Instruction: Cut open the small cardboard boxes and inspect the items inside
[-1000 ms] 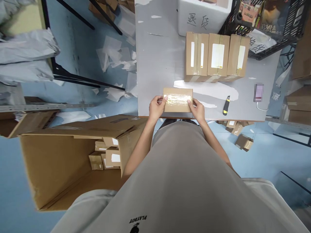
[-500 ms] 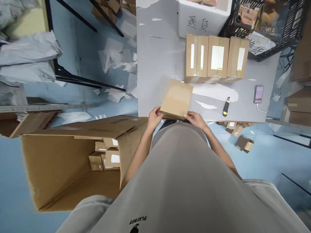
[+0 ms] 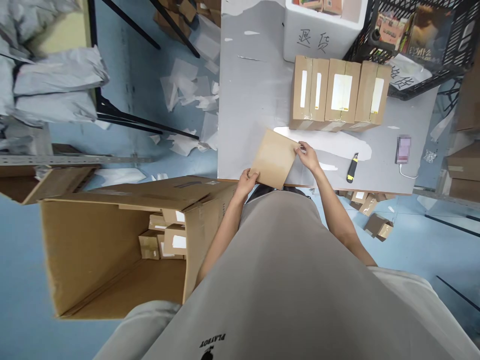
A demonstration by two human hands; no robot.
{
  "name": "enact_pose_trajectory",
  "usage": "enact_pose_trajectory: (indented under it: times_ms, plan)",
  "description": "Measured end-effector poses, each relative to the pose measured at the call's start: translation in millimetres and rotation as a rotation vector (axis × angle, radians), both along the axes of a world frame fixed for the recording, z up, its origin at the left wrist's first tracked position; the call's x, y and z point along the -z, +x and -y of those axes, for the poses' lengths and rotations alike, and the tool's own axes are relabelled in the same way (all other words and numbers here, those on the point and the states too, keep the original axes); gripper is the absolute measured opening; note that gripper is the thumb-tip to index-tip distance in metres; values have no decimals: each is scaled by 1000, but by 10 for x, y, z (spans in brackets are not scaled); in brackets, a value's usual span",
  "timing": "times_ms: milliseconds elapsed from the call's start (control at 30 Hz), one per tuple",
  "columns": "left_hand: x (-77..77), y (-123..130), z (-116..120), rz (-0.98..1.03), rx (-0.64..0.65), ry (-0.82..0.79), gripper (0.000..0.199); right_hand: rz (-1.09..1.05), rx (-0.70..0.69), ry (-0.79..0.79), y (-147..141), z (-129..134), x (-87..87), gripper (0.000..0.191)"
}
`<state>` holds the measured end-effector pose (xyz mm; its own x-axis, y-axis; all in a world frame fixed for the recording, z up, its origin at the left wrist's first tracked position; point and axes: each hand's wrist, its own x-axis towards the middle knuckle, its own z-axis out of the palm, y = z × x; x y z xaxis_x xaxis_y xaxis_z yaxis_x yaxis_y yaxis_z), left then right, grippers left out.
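A plain brown cardboard box (image 3: 275, 157) is held between my hands, tilted, at the table's near edge. My left hand (image 3: 246, 183) closes on its lower left corner. Fingers of my right hand (image 3: 307, 155) pinch its upper right corner. Behind it three taped cardboard boxes (image 3: 340, 92) with white labels stand side by side on the grey table (image 3: 247, 100). To the right of my right hand lies a black and yellow utility knife (image 3: 352, 168). A white peeled patch (image 3: 337, 142) shows on the tabletop.
A white foam box (image 3: 324, 32) with handwriting and a black crate (image 3: 416, 45) stand at the back right. A phone (image 3: 403, 148) with a cable lies at the right. A large open carton (image 3: 112, 250) with small boxes inside stands at my left. Grey parcels (image 3: 60, 75) lie farther left.
My right hand has moved up from the box's near right corner to its upper right corner. The box has turned so that its flat face shows more. The view has shifted slightly.
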<state>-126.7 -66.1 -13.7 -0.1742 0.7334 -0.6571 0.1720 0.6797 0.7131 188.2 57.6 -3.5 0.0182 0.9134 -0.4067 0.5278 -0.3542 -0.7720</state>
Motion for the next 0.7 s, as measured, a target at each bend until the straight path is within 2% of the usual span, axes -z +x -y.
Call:
enact_pose_trajectory:
  times_ms: [67, 167, 300, 367, 433, 533, 600, 700]
  plan:
    - [-8, 7, -128, 22, 7, -11, 58, 48, 2, 5, 47, 71, -47, 63]
    - [0, -9, -435, -21, 19, 90, 53, 115, 23, -2, 190, 348, -171, 56]
    - [34, 4, -873, -44, -73, 219, 53, 83, -11, -130, 316, 842, -340, 45]
    - [42, 34, -988, -2, -96, 223, 52, 44, -2, -194, 282, 1034, -381, 42]
    - [41, 67, -992, 21, -51, 180, 48, 15, 75, -222, 199, 1140, -391, 43]
    - [40, 80, -843, 10, 53, 112, 41, -55, 189, -206, 49, 1148, -406, 51]
    - [52, 29, -724, -20, 66, 103, 37, -94, 197, -168, -59, 1105, -469, 55]
    - [97, -160, -645, -90, -11, 96, 23, -80, 129, -39, -304, 1045, -686, 57]
